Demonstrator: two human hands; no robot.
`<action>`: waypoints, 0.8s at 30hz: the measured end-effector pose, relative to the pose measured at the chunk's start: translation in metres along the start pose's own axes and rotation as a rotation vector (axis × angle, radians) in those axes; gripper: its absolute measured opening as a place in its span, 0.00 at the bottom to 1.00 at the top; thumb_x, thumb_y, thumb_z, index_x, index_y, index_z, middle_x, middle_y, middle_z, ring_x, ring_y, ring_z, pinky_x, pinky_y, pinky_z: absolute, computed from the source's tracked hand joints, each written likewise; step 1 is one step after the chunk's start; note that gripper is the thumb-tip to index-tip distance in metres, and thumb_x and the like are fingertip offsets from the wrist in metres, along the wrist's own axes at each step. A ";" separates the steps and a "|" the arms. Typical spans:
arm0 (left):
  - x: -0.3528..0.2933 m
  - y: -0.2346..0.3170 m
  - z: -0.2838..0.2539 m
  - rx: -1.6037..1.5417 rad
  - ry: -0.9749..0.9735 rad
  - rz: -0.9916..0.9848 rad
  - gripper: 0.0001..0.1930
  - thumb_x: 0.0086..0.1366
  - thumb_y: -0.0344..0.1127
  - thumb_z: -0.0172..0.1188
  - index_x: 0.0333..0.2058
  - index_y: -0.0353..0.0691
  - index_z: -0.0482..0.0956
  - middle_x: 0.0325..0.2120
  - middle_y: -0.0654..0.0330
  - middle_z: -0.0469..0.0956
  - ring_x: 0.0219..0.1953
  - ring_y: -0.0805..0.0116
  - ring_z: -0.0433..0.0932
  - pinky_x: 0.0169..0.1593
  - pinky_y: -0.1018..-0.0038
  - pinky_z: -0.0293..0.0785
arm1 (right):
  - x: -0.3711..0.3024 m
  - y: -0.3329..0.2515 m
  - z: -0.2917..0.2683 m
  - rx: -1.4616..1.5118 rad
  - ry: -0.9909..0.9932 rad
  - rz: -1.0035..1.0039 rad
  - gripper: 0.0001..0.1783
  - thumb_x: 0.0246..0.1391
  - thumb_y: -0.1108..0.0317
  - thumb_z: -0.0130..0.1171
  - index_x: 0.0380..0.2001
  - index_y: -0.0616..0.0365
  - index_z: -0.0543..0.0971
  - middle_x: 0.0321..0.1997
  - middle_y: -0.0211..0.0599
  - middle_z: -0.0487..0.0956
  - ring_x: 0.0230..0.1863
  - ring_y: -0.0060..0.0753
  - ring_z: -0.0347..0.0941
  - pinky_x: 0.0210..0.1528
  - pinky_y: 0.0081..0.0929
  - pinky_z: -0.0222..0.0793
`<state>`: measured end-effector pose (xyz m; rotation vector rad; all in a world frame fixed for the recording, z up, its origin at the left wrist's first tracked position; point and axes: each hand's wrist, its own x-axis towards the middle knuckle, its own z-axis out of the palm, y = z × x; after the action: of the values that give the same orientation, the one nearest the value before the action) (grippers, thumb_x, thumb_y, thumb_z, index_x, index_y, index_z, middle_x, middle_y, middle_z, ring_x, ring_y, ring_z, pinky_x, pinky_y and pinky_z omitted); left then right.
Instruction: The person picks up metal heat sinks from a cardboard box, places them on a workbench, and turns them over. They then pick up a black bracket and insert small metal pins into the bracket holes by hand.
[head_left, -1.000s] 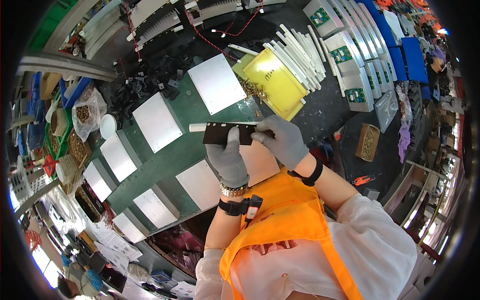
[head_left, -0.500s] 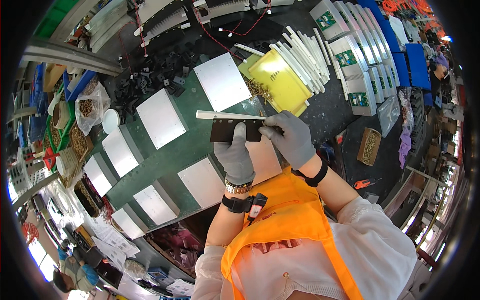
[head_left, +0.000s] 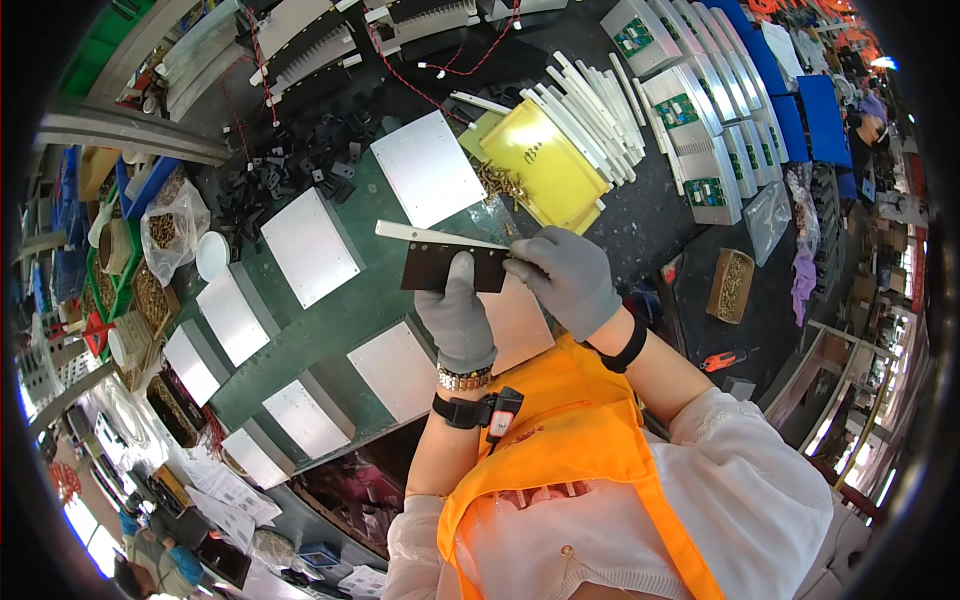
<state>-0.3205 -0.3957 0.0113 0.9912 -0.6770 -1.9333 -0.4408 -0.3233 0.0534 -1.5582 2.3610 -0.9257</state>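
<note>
My left hand (head_left: 458,325), in a grey glove, is closed on a small black plate (head_left: 425,268) with a row of holes along its upper edge, its thumb lying across the face. A white strip (head_left: 430,235) runs along that upper edge, slightly tilted to it, its left end sticking out beyond the plate. My right hand (head_left: 572,280), also gloved, pinches with its fingertips at the right end of the strip and the plate's right corner. Whatever sits between those fingertips is hidden. Both hands are above the green mat (head_left: 330,335), near the table's front edge.
Silver metal boxes (head_left: 310,250) stand in rows on the mat. Beyond my hands lie brass screws (head_left: 498,182), a yellow tray (head_left: 545,150) and several white strips (head_left: 590,120). Black brackets (head_left: 290,180) are heaped at the back left. A screw box (head_left: 731,286) and orange-handled tool (head_left: 724,360) lie right.
The view has shifted a little, so the bench sits further left. The white strip now slopes more against the black plate's upper edge. Both hands keep their grip.
</note>
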 end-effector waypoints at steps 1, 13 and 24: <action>0.000 -0.001 -0.001 0.000 -0.001 0.000 0.11 0.65 0.26 0.55 0.46 0.34 0.73 0.39 0.58 0.78 0.40 0.70 0.77 0.45 0.72 0.74 | -0.001 -0.002 -0.001 -0.022 -0.035 -0.003 0.08 0.49 0.63 0.65 0.30 0.53 0.78 0.25 0.35 0.73 0.29 0.41 0.73 0.29 0.34 0.68; -0.003 0.006 -0.012 0.189 -0.029 -0.066 0.10 0.65 0.26 0.55 0.44 0.35 0.74 0.37 0.59 0.79 0.38 0.72 0.77 0.44 0.75 0.74 | -0.004 0.020 -0.021 0.799 -0.216 0.580 0.13 0.62 0.67 0.53 0.48 0.58 0.77 0.36 0.33 0.79 0.35 0.23 0.74 0.39 0.23 0.73; -0.016 0.002 -0.005 0.219 -0.060 -0.172 0.16 0.65 0.28 0.57 0.51 0.30 0.74 0.38 0.62 0.79 0.38 0.77 0.75 0.43 0.79 0.72 | 0.031 -0.002 -0.018 1.004 -0.314 0.506 0.10 0.56 0.75 0.57 0.41 0.63 0.79 0.38 0.32 0.78 0.35 0.19 0.72 0.36 0.16 0.70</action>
<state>-0.3104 -0.3829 0.0166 1.1615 -0.8770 -2.0774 -0.4611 -0.3433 0.0743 -0.6108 1.5074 -1.2931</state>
